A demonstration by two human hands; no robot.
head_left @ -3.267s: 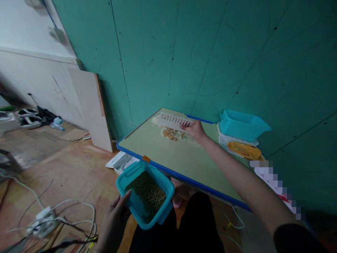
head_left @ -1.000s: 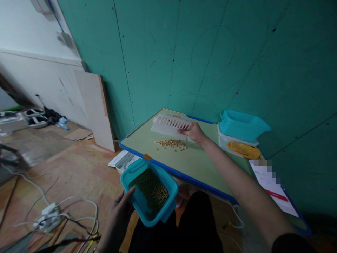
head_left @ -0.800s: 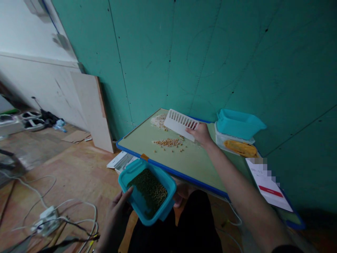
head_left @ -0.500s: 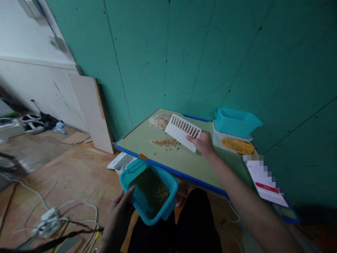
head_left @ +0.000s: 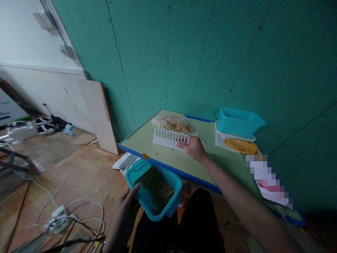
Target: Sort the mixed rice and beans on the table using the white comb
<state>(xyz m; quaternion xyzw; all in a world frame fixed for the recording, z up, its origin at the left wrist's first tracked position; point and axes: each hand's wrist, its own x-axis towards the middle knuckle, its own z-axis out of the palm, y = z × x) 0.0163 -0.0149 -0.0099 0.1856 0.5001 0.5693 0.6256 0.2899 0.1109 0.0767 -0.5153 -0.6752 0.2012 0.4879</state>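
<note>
My right hand [head_left: 194, 147] is closed on the end of a white slotted plastic plate [head_left: 165, 138], which stands on edge on the tabletop. Right behind the plate lies a heap of pale grains and yellow beans [head_left: 173, 123]. A thin scatter of pale grains [head_left: 201, 138] spreads beside my right hand. My left hand [head_left: 125, 207] grips a turquoise tub [head_left: 143, 200] by its near left rim, thumb over the edge. The tub is below the table's front edge and holds small green beans [head_left: 152, 181] with paler beans [head_left: 166, 191] at its right side.
The pale green table [head_left: 147, 138] has a blue edge and stands against a green wall. At its right are another turquoise tub [head_left: 238, 121], a yellow cloth [head_left: 239, 144] and a blurred-out device [head_left: 275, 195]. Cables and a power strip [head_left: 58, 218] lie on the floor.
My right hand has brought the slotted plate left and down, from raised and tilted to upright against the heap. The separate strip of yellow beans now shows with the heap. My left hand still holds the tub.
</note>
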